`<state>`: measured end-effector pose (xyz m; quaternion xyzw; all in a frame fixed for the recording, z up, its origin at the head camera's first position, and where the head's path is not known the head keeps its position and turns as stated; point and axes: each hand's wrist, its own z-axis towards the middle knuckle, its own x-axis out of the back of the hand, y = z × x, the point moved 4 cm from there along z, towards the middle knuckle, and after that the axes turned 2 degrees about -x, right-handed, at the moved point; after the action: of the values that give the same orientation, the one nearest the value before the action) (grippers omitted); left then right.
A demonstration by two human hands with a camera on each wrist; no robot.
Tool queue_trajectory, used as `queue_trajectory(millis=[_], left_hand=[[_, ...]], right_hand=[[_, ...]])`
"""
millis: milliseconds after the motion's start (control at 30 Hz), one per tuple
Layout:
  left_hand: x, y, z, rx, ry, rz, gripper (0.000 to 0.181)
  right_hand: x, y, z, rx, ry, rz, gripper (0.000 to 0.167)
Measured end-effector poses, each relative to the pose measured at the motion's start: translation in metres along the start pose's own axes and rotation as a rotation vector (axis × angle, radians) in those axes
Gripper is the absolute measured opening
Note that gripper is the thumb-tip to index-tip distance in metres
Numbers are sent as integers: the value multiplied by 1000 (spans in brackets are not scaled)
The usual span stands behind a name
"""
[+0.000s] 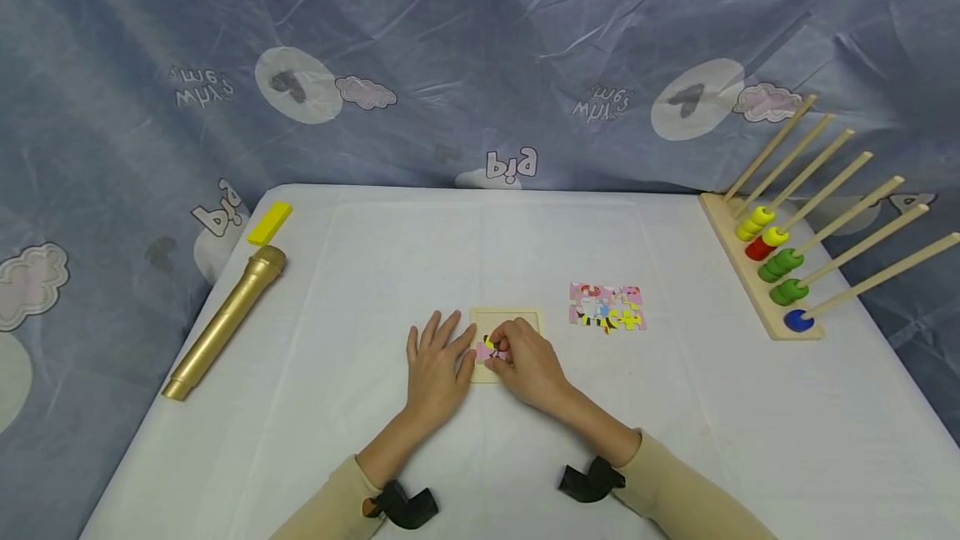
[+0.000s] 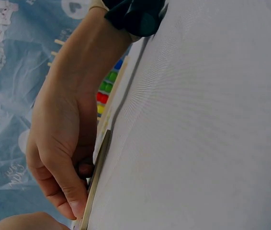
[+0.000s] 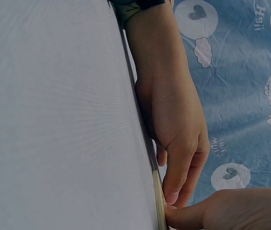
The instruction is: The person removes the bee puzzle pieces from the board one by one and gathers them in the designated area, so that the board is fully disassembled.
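Note:
A small square wooden puzzle tray [image 1: 506, 312] lies on the white table. In it are pink puzzle pieces [image 1: 482, 352] with yellow and black print, partly hidden by the right hand. My left hand [image 1: 437, 369] lies with its fingers spread, its thumb on the tray's left edge. Over the tray my right hand [image 1: 527, 362] bends its fingers and pinches a puzzle piece between thumb and fingertips; most of that piece is covered. From the left wrist camera, the right hand [image 2: 61, 143] shows low over the tray's rim [image 2: 97, 175]. The left hand [image 3: 174, 124] appears in the right wrist view.
Right of the tray lies a group of joined and loose puzzle pieces [image 1: 607, 307]. A wooden bead rack [image 1: 750, 273] with upright pegs and coloured beads stands at the right edge. At the left are a gold microphone [image 1: 225, 323] and a yellow block [image 1: 270, 223].

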<state>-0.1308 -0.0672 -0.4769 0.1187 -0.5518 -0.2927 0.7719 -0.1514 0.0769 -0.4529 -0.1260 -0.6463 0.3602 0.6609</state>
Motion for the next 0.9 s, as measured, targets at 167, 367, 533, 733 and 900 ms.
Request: queue_trajectory(millis=[167,367,533,733,900], left_hand=[[0,0,0,-2,-3,3,34],[0,0,0,-1,-4,9,34],[0,-1,0,-3,0,11,34],[0,-2,-1,12,-15,-4,34],[0,-2,0,10,-15,-6,34]], right_hand=[[0,1,0,12,13,7,27],[0,2,-1,26,23,8,28],[0,1,-1,47,33,17,30],[0,2,-1,38,31,84,28],[8,0,0,28,33,226,22]])
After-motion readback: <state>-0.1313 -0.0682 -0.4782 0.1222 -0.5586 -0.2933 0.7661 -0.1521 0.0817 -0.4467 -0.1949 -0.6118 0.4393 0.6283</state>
